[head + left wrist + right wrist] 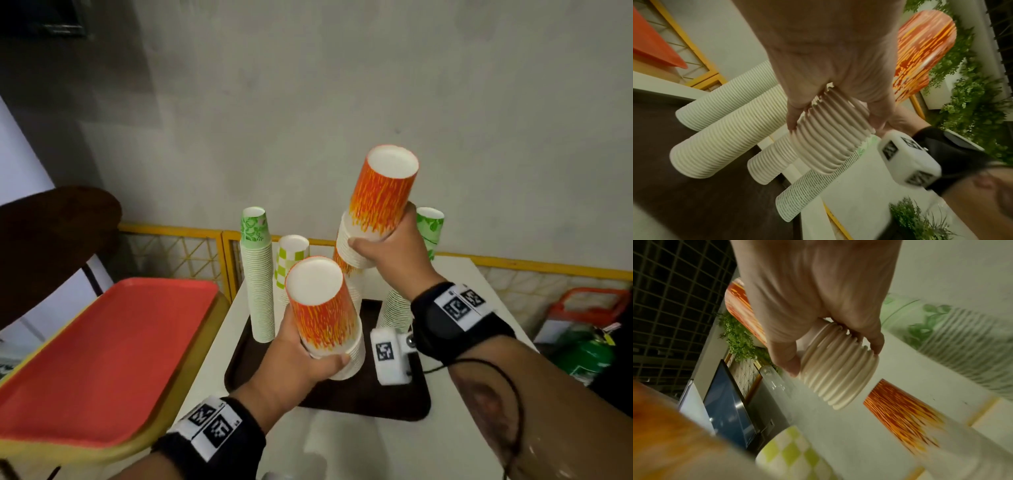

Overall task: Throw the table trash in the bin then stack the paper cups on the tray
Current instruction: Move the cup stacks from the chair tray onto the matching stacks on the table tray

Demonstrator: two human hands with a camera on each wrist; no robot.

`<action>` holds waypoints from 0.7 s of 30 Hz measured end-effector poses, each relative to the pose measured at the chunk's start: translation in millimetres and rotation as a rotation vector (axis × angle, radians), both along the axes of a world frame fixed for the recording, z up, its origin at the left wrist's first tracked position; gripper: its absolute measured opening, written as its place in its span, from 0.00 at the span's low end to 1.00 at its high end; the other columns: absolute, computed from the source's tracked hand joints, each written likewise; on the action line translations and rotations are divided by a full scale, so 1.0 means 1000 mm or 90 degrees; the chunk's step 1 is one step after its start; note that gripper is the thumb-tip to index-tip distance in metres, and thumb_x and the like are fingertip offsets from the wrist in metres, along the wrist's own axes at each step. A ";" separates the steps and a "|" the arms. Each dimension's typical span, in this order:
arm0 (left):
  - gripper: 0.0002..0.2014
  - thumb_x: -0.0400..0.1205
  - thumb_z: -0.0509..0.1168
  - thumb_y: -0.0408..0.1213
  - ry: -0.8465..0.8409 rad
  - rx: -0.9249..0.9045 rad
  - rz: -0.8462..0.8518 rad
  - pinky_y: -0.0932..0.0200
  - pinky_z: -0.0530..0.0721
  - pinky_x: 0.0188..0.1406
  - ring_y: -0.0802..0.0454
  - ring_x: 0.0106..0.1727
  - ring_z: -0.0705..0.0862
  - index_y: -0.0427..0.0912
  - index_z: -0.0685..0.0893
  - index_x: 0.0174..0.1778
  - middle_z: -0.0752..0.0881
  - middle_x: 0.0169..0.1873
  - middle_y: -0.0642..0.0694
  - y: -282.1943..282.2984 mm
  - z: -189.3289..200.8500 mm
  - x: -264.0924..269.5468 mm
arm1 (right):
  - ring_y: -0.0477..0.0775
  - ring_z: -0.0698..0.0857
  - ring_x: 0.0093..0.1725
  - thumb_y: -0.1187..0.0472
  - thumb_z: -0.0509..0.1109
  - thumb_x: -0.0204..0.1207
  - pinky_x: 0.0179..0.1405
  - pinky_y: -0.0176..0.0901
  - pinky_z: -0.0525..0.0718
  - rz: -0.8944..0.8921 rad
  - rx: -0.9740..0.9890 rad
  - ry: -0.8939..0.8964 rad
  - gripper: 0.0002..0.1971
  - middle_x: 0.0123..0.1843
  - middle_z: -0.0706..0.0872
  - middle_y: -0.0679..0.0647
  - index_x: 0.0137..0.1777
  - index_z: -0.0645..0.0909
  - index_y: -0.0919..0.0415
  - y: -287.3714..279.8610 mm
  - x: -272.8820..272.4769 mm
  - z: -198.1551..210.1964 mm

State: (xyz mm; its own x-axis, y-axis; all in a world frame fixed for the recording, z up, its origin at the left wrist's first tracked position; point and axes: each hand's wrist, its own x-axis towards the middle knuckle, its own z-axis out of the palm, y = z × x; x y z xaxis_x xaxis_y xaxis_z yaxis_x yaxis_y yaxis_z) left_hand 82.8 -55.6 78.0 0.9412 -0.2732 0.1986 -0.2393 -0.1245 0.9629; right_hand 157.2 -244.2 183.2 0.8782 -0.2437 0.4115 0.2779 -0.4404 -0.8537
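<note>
orange flame-streaked cups (322, 318), green floral cups (254, 224), dark brown tray (394, 401)

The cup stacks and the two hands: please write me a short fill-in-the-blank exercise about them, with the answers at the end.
1. Each hand holds a stack of cups with an ____ flame pattern.
2. The right hand holds its stack ____ than the left hand holds its stack.
3. The tall stacks stand on a dark ____ tray.
4. The empty tray on the left is ____.

Answers: orange; higher; brown; red

Left hand (294, 356) and right hand (390, 253) both raised, fingers curled in grips
</note>
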 end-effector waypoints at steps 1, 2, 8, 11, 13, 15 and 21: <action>0.46 0.70 0.81 0.25 -0.004 -0.001 -0.003 0.81 0.77 0.55 0.74 0.63 0.81 0.49 0.64 0.78 0.82 0.66 0.55 -0.002 0.003 0.000 | 0.47 0.82 0.59 0.61 0.86 0.61 0.59 0.43 0.77 -0.002 0.000 -0.010 0.43 0.64 0.81 0.48 0.74 0.65 0.54 0.000 0.012 0.006; 0.46 0.70 0.81 0.25 -0.006 0.002 -0.002 0.81 0.77 0.55 0.75 0.64 0.80 0.50 0.63 0.78 0.82 0.67 0.56 -0.002 0.005 0.001 | 0.48 0.82 0.59 0.59 0.85 0.62 0.60 0.43 0.78 -0.004 -0.002 -0.014 0.43 0.65 0.81 0.48 0.74 0.65 0.53 0.001 0.024 0.010; 0.47 0.68 0.84 0.33 -0.014 0.023 0.024 0.74 0.79 0.65 0.70 0.68 0.80 0.58 0.64 0.77 0.82 0.67 0.60 0.011 0.008 0.005 | 0.56 0.83 0.63 0.53 0.83 0.59 0.65 0.58 0.82 -0.016 -0.026 0.007 0.46 0.68 0.79 0.52 0.75 0.61 0.49 -0.001 0.085 0.003; 0.45 0.68 0.84 0.32 -0.022 0.045 0.037 0.79 0.78 0.59 0.75 0.66 0.78 0.63 0.64 0.73 0.81 0.63 0.69 0.019 0.010 0.001 | 0.57 0.83 0.63 0.53 0.83 0.61 0.65 0.58 0.82 -0.008 -0.058 0.051 0.47 0.69 0.78 0.53 0.76 0.59 0.50 0.001 0.100 -0.014; 0.46 0.67 0.84 0.34 -0.024 0.053 0.041 0.80 0.77 0.58 0.74 0.68 0.78 0.63 0.64 0.74 0.82 0.62 0.72 0.024 0.010 -0.002 | 0.57 0.83 0.63 0.54 0.84 0.62 0.64 0.56 0.81 0.004 -0.080 0.100 0.46 0.68 0.79 0.54 0.76 0.59 0.52 0.001 0.107 -0.031; 0.48 0.66 0.84 0.37 -0.017 0.053 0.041 0.78 0.78 0.60 0.70 0.69 0.79 0.62 0.63 0.76 0.82 0.62 0.72 0.029 0.009 -0.004 | 0.59 0.83 0.63 0.55 0.84 0.62 0.61 0.53 0.81 0.017 -0.089 0.159 0.46 0.67 0.80 0.56 0.75 0.60 0.55 0.001 0.112 -0.051; 0.46 0.66 0.84 0.41 -0.031 0.064 0.019 0.65 0.81 0.70 0.63 0.69 0.82 0.49 0.68 0.79 0.85 0.63 0.62 0.033 0.032 -0.005 | 0.61 0.84 0.65 0.53 0.84 0.64 0.63 0.53 0.80 0.020 -0.043 0.246 0.45 0.67 0.82 0.56 0.76 0.61 0.58 -0.009 0.113 -0.096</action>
